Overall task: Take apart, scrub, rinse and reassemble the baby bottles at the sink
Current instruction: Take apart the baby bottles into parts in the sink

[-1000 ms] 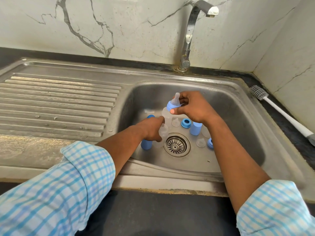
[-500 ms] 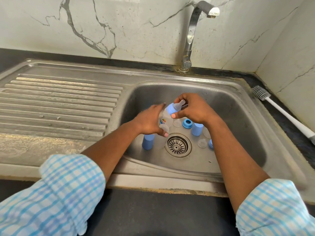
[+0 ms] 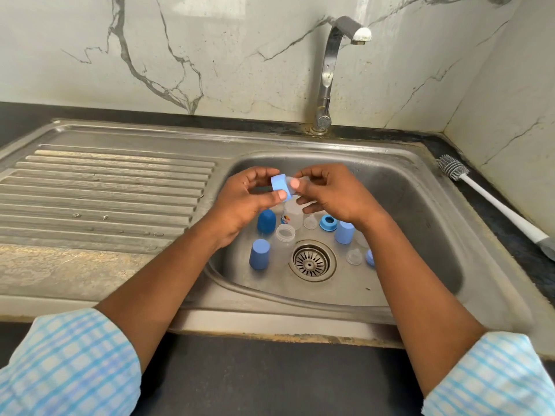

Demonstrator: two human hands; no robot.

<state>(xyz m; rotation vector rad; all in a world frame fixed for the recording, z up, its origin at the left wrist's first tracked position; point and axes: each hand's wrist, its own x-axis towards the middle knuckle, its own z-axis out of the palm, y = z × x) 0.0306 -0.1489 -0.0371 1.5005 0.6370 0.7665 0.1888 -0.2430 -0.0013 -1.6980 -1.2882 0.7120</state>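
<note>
Noted open room over the ribbed drainboard [image 3: 105, 190] on the left and under the faucet [image 3: 330, 70] spout. Found the sink basin [image 3: 420, 223] walled all round, with both forearms crossing its front rim.

Recorded left hand [image 3: 249, 196] and right hand [image 3: 336, 193] raised together above the back of the basin. Saw left thumb and fingers pinching a blue collar [image 3: 280, 186]. Saw right thumb and forefinger pinching a clear teat [image 3: 300, 180] at the collar's open side, lower fingers loosely spread. Could not tell whether teat sat in the collar or free of it.

Logged loose parts on the basin floor, grouped round the drain [image 3: 312, 261]:
- dark blue cap [image 3: 266, 221] and pale blue cap [image 3: 259, 254], upright, left of drain.
- open clear bottle [image 3: 285, 234], mouth up, just beside the drain rim.
- printed clear bottle [image 3: 289, 216] behind it, directly below the hands.
- second teat [image 3: 310, 222] and blue ring [image 3: 327, 222], side by side behind the drain.
- third cap [image 3: 344, 232], upright, close against the right wrist.
- third teat [image 3: 354, 256], right of drain, beside a blue piece [image 3: 370, 258] half hidden by the right forearm.

Noted bottle brush [image 3: 495, 202] lying on the dark counter right of the sink, bristles toward the wall, well apart from both hands.
</note>
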